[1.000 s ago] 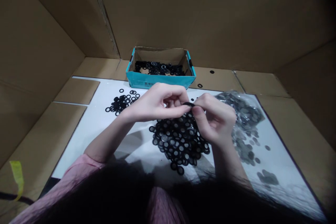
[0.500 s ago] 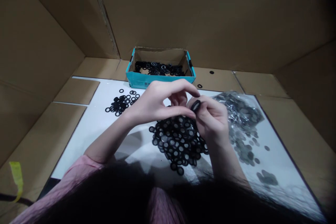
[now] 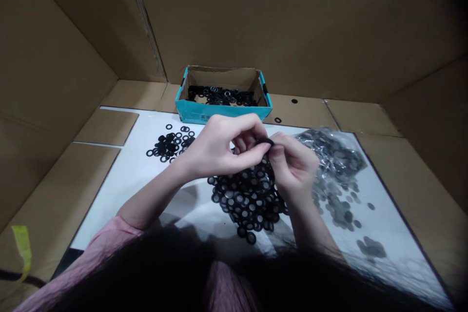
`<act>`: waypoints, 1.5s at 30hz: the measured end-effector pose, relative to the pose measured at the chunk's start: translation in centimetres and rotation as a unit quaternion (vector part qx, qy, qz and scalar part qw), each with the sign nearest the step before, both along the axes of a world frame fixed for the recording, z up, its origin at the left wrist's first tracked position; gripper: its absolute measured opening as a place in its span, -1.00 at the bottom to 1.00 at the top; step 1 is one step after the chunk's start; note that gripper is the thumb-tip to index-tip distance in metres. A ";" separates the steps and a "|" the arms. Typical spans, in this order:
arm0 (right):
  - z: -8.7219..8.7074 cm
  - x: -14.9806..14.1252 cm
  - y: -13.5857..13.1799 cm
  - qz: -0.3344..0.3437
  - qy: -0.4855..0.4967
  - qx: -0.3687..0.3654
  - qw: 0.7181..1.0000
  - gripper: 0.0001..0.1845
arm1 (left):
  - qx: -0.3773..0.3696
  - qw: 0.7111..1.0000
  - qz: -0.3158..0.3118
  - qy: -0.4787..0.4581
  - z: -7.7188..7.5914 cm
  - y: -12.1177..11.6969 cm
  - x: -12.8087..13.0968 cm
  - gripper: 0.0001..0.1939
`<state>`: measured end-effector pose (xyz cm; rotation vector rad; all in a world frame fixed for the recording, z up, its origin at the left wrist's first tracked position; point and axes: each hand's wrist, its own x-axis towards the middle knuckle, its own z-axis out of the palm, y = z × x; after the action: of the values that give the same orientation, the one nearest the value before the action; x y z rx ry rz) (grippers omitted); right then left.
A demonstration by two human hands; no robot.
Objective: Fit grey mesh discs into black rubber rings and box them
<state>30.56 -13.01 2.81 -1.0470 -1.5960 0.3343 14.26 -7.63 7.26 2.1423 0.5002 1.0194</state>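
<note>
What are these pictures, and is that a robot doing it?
No robot here! These are a person's bare left hand and right hand. The camera sits on the person's head, looking forward and down.

Together the hands pinch a small black ring. On the white surface lie loose black rings, a heap of black-rimmed discs with pale middles, thin grey discs and a clear plastic bag. Behind stands a teal box holding more rings.
</note>
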 end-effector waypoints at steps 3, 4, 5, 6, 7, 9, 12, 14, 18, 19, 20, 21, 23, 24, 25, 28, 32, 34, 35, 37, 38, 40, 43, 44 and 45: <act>0.3 -0.1 0.0 -0.006 -0.034 0.019 0.999 -0.75 | -0.038 0.999 -0.002 0.000 0.0 -0.1 0.1 -0.93; 0.4 -0.2 -0.1 -0.007 -0.041 0.021 0.999 -0.76 | -0.052 0.999 -0.004 0.002 -0.1 -0.1 0.1 -0.92; 0.4 -0.2 -0.1 -0.011 -0.047 0.024 0.999 -0.76 | -0.065 0.998 -0.005 0.001 -0.1 -0.1 0.1 -0.92; 0.5 -0.3 -0.1 -0.016 -0.052 0.028 0.998 -0.76 | -0.077 0.997 -0.006 0.001 -0.1 -0.1 0.1 -0.92; 0.5 -0.3 -0.1 -0.021 -0.056 0.034 0.998 -0.77 | -0.087 0.996 -0.009 0.001 -0.2 -0.1 0.1 -0.92; 0.5 -0.3 -0.1 -0.028 -0.058 0.045 0.997 -0.77 | -0.101 0.995 -0.014 0.000 -0.2 0.0 0.1 -0.90; 0.2 -0.1 -0.1 -0.017 -0.028 0.024 0.999 -0.76 | -0.103 0.994 -0.036 -0.016 -0.2 0.3 0.2 -0.89; -0.1 0.0 0.0 0.011 0.033 -0.021 0.999 -0.72 | -0.098 0.993 -0.059 -0.034 -0.1 0.5 0.1 -0.85; -0.8 -0.3 0.2 0.107 0.184 -0.118 0.970 -0.64 | -0.040 0.994 -0.093 -0.036 -0.2 0.9 -0.1 -0.64; -0.9 -0.4 0.3 0.123 0.202 -0.129 0.963 -0.64 | -0.009 0.995 -0.093 -0.035 -0.3 1.0 -0.1 -0.64; -0.9 -0.6 0.3 0.132 0.213 -0.135 0.958 -0.63 | 0.027 0.995 -0.090 -0.034 -0.3 1.0 -0.1 -0.65; -1.0 -0.8 0.3 0.137 0.222 -0.140 0.955 -0.63 | 0.060 0.994 -0.082 -0.036 -0.4 1.1 -0.1 -0.67; -1.1 -1.1 0.3 0.140 0.245 -0.156 0.947 -0.62 | 0.108 0.991 -0.067 -0.040 -0.6 1.1 -0.1 -0.71; -1.1 -1.1 0.3 0.140 0.258 -0.166 0.941 -0.61 | 0.122 0.990 -0.062 -0.041 -0.6 1.1 -0.1 -0.74; -1.2 -1.2 0.3 0.140 0.267 -0.175 0.937 -0.59 | 0.130 0.989 -0.059 -0.042 -0.6 1.1 -0.1 -0.76; -1.3 -1.3 0.3 0.137 0.267 -0.179 0.937 -0.53 | 0.142 0.988 -0.052 -0.039 -0.6 1.0 -0.1 -0.79; -1.5 -1.3 0.4 0.126 0.254 -0.164 0.945 -0.51 | 0.141 0.988 -0.046 -0.041 -0.5 0.9 -0.1 -0.79; -1.4 -1.2 0.2 0.115 0.247 -0.149 0.950 -0.55 | 0.119 0.991 -0.046 -0.039 -0.5 0.9 -0.1 -0.77; -1.3 -1.1 0.1 0.103 0.235 -0.137 0.957 -0.58 | 0.100 0.993 -0.043 -0.037 -0.5 0.9 -0.1 -0.76; -0.9 -0.8 -0.1 0.064 0.175 -0.103 0.977 -0.65 | 0.052 0.998 -0.032 -0.030 -0.4 0.9 -0.2 -0.79; -0.6 -0.7 -0.2 0.044 0.129 -0.081 0.987 -0.67 | 0.029 0.999 -0.028 -0.025 -0.4 0.9 -0.2 -0.82; 0.1 -0.3 -0.3 0.016 0.025 -0.032 0.999 -0.71 | -0.004 1.000 -0.027 -0.011 -0.4 0.9 -0.4 -0.87; 0.9 0.2 -0.2 -0.002 -0.089 0.029 0.996 -0.78 | -0.017 0.999 -0.033 0.007 -0.3 0.9 -0.6 -0.92; 1.1 0.4 -0.1 -0.008 -0.116 0.043 0.992 -0.80 | -0.018 0.999 -0.035 0.013 -0.2 0.9 -0.6 -0.93; 1.3 0.5 0.0 -0.012 -0.138 0.053 0.989 -0.83 | -0.019 0.999 -0.039 0.020 -0.2 0.8 -0.6 -0.94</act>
<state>31.08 -13.05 4.07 -1.0633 -1.8255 0.0878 13.67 -6.81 7.08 2.1355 0.4468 0.9193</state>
